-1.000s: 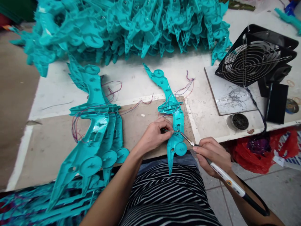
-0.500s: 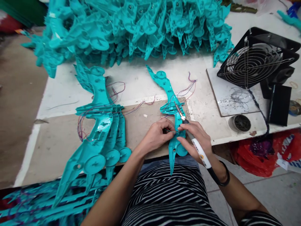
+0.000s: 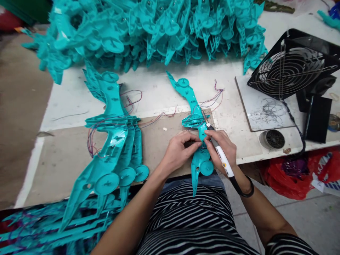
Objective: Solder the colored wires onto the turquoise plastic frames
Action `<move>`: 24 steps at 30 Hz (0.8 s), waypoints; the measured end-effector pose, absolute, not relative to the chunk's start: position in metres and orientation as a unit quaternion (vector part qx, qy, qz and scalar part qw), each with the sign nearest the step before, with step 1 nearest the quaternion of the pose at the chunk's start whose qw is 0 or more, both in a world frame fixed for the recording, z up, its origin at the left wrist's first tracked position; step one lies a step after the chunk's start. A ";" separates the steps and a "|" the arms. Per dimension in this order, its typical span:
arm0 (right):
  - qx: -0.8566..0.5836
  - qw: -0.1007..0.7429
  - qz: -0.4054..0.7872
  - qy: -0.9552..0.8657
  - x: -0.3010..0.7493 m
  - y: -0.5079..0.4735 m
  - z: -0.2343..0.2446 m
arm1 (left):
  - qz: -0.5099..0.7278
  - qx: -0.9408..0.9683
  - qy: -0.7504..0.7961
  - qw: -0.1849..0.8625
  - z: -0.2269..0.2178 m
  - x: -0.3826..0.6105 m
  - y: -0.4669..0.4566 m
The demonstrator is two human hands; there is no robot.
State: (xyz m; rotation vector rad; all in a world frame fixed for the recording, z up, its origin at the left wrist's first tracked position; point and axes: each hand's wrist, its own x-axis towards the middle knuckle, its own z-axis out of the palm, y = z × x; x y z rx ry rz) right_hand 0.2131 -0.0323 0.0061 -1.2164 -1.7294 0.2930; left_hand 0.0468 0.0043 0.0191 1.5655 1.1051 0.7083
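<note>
A long teal plastic part (image 3: 195,117) with thin red and blue wires (image 3: 212,99) lies on the brown board (image 3: 66,156) in front of me. My left hand (image 3: 179,150) pinches at the middle of this part, fingers closed on a small spot I cannot make out. My right hand (image 3: 221,148) is closed round a white soldering iron (image 3: 223,161) whose metal tip (image 3: 204,118) points away from me along the part. Both hands touch the part close together.
A stack of wired teal parts (image 3: 114,141) lies to the left, a big heap of them (image 3: 148,32) at the back. To the right are a black fan (image 3: 289,67), a tile with solder scraps (image 3: 262,109), a small round tin (image 3: 273,139) and red bags (image 3: 297,173) below.
My right hand has moved left from beside the part onto it. The soldering iron has swung round so its tip points away from me. My left hand has stayed in place.
</note>
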 end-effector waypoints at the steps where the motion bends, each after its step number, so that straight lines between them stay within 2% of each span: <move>1: -0.501 0.481 0.120 -0.709 0.214 -0.032 0.006 | 0.296 0.643 0.471 0.527 0.018 0.048 0.004; 5: -0.508 0.496 0.115 -0.695 0.224 -0.040 0.008 | 0.304 0.616 0.499 0.528 0.013 0.054 0.005; 14: -0.482 0.516 0.134 -0.695 0.246 -0.082 0.020 | 0.304 0.659 0.530 0.438 0.006 0.067 0.008; 24: -0.482 0.514 0.148 -0.694 0.248 -0.081 0.018 | 0.304 0.677 0.511 0.433 0.005 0.064 0.008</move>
